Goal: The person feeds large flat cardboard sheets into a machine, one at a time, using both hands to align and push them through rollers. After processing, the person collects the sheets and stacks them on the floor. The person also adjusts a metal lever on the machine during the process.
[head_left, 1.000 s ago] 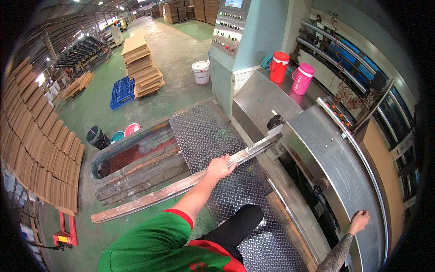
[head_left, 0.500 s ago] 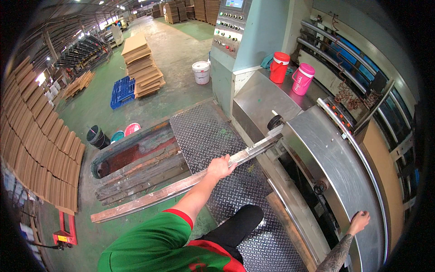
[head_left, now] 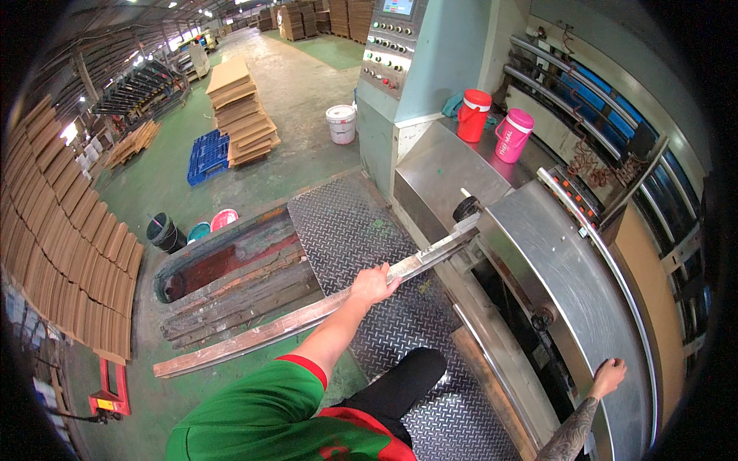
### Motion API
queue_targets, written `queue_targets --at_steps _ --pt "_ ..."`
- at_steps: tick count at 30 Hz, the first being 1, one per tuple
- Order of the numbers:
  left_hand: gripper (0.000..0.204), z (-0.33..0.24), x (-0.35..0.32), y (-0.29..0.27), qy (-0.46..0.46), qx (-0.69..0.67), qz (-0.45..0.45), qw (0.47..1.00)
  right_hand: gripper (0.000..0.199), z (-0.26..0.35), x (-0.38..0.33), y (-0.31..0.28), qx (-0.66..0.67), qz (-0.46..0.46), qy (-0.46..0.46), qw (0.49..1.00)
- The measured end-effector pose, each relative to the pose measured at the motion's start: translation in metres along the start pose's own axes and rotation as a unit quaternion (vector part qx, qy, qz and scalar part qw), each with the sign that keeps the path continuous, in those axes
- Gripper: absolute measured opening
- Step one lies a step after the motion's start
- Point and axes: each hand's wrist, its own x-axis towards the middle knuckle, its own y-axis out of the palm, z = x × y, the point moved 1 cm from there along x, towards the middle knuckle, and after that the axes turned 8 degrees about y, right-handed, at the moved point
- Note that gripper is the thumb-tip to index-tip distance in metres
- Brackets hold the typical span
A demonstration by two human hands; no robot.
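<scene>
Left hand (head_left: 374, 284) wraps the long grimy bar (head_left: 307, 316), one end at the drum (head_left: 569, 284); right hand (head_left: 609, 377) lies flat on the drum's rim.

Pretty tight up here: the long metal bar (head_left: 323, 311) runs diagonally across the checker-plate platform (head_left: 346, 230), cutting off the open pit (head_left: 223, 265) from the standing spot. The curved steel machine cover (head_left: 569, 284) walls off the whole right side. Open room is mostly the bare plate past the bar and the green floor (head_left: 154, 180) toward the cardboard stacks (head_left: 238, 111).
</scene>
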Motion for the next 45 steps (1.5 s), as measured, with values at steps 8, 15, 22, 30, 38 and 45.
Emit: queue_targets --at_steps 8,15,22,30,38,45 --pt "0.069 -0.0009 -0.0003 -0.0016 -0.001 0.008 0.008 1.000 0.035 -0.0009 0.0024 0.0021 0.007 -0.030 0.022 0.999" --pt "0.066 -0.0007 0.0000 -0.0012 -0.001 0.011 0.011 1.000 0.034 -0.0004 0.0013 0.0016 0.008 -0.016 0.013 1.000" --pt "0.066 0.0016 0.0012 0.0030 0.005 0.012 -0.001 1.000 0.037 -0.0001 0.0001 0.0007 0.000 -0.026 0.008 1.000" --pt "0.065 0.0012 0.0005 0.0025 0.007 0.005 -0.007 1.000 0.037 0.0005 -0.0011 -0.0006 0.003 -0.042 0.007 0.999" --pt "0.067 0.0009 0.0006 0.0013 -0.003 0.011 0.010 1.000 0.040 0.0006 0.0009 0.0003 -0.015 0.023 0.010 1.000" --pt "0.067 0.0018 0.0002 0.0038 0.008 0.007 -0.009 1.000 0.039 -0.0017 0.0032 0.0025 -0.002 -0.002 0.006 1.000"
